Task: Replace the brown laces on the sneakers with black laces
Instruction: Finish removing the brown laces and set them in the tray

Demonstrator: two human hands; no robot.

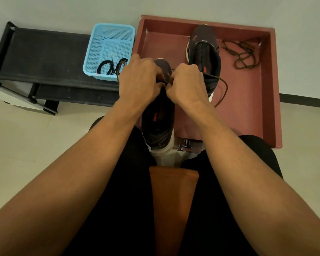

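Note:
A dark sneaker [158, 122] stands between my knees, heel toward me, toe pointing away. My left hand [139, 78] and my right hand [187, 81] meet over its lacing area, fingers curled and pinching the brown lace [224, 89], whose ends trail out to the left and right of the hands. The eyelets are hidden by my fingers. A second dark sneaker [204, 52] without laces lies in the red tray [266, 100]. A loose brown lace [245, 54] lies in the tray's far right corner. Black laces [107, 67] sit in the blue basket [109, 39].
A black low shoe rack [44, 58] stands on the left, bearing the basket. A white wall runs behind the tray. An orange-brown cloth [172, 200] hangs between my black-trousered legs. Pale floor tiles lie on both sides.

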